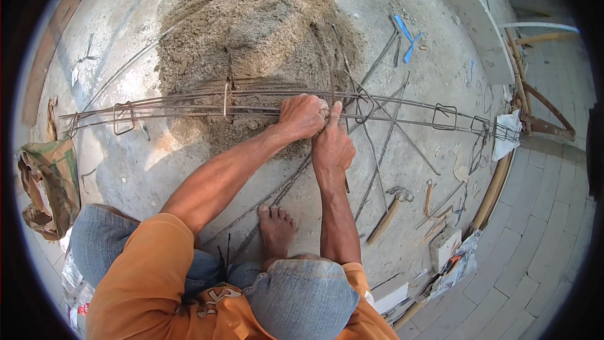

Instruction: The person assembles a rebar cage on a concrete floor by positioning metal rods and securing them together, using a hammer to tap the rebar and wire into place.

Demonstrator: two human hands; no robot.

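Note:
A long cage of thin steel bars (402, 117) with wire stirrups runs across in front of me from left to right. My left hand (304, 116) is closed around the bars near the middle. Right beside it, my right hand (333, 145) is closed with its thumb raised against the bars; whatever its fingers hold is hidden. One rectangular stirrup (226, 101) stands on the bars left of my hands, and another stirrup (365, 109) sits tilted to their right. A thin dark rod (332, 82) rises just beyond my fingers.
A sand heap (251, 31) lies behind the cage. Loose steel rods (391, 127) cross the concrete floor at right, near a claw hammer (387, 215) and a blue strip (408, 39). A crumpled sack (56, 179) is at left. My bare foot (277, 232) stands below my arms.

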